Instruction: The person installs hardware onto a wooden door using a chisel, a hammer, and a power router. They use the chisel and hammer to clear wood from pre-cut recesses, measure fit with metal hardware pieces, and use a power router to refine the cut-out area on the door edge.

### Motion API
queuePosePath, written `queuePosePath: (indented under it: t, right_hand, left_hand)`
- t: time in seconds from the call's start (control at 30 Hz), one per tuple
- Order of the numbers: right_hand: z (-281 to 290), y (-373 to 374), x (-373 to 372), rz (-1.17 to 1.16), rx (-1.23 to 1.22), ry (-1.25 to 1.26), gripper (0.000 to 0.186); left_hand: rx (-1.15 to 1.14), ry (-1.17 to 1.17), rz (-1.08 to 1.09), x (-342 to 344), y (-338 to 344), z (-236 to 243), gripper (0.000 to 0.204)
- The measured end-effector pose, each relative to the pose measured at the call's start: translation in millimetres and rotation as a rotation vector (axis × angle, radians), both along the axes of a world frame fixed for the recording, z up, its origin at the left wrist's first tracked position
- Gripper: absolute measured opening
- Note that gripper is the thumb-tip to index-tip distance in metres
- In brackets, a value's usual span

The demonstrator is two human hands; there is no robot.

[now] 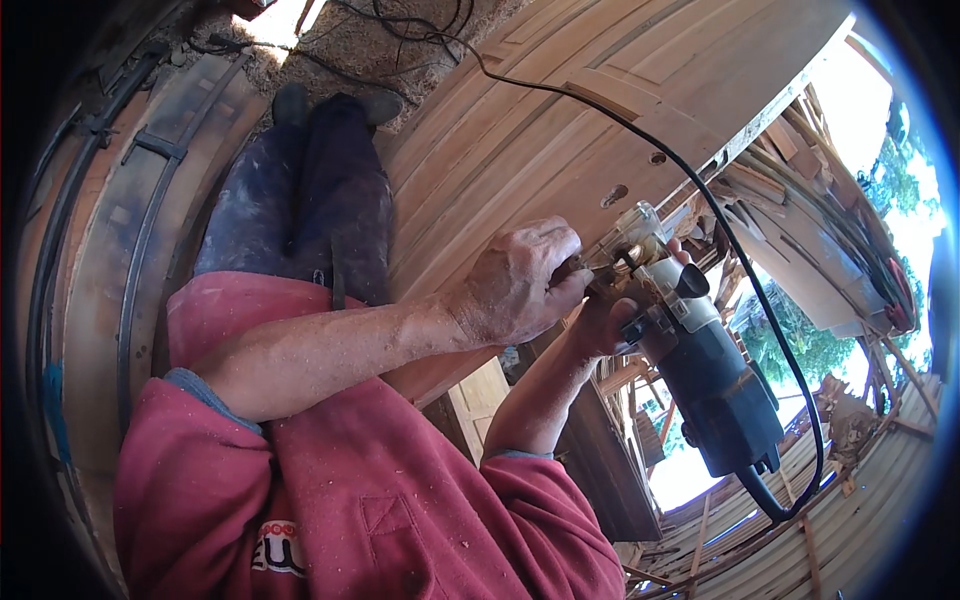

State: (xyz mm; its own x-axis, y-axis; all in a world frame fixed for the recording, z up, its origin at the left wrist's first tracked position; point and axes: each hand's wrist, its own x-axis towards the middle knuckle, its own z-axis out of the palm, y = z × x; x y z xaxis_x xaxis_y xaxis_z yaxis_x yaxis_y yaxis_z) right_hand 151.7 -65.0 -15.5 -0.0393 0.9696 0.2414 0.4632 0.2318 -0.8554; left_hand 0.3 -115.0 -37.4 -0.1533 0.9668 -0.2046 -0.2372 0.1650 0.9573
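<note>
My right hand (605, 325) grips a black electric router (705, 390) near its front end, and a few fingertips show on the far side. The tool is tilted, its cord end toward the lower right and its clear plastic guard (640, 225) toward a wooden panelled door. My left hand (520, 280) is closed beside the collet end, thumb and fingers pinched together. Something small and dark shows between them, too hidden to name. The door (510, 165) lies under and beyond my hands, with a round hole and an oblong hole near its edge.
A black power cord (640, 130) loops from the router over the door to tangled cables (400, 30) on the shavings-strewn floor. Long metal bar clamps (160, 220) lie on boards at left. Stacked timber (790, 240) and corrugated sheets (740, 530) are at right.
</note>
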Motion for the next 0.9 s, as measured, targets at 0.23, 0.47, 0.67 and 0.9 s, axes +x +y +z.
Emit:
queuePosePath:
  t: [0.23,0.47,0.67,0.9]
  right_hand:
    - [2,0,7,0.046,-0.113,0.181,0.103]
    - [7,2,7,0.104,-0.151,0.214,0.096]
    - [10,5,13,0.123,-0.208,0.215,0.095]
    - [8,2,15,0.118,-0.164,0.201,0.09]
  left_hand:
    - [-0.001,-0.019,0.029,2,-2,0,0.019]
    - [-0.007,-0.032,0.014,0,-4,-2,0.021]
    - [-0.015,-0.05,-0.005,-4,-4,-1,0.021]
    - [-0.007,-0.051,0.012,-1,-4,-1,0.02]
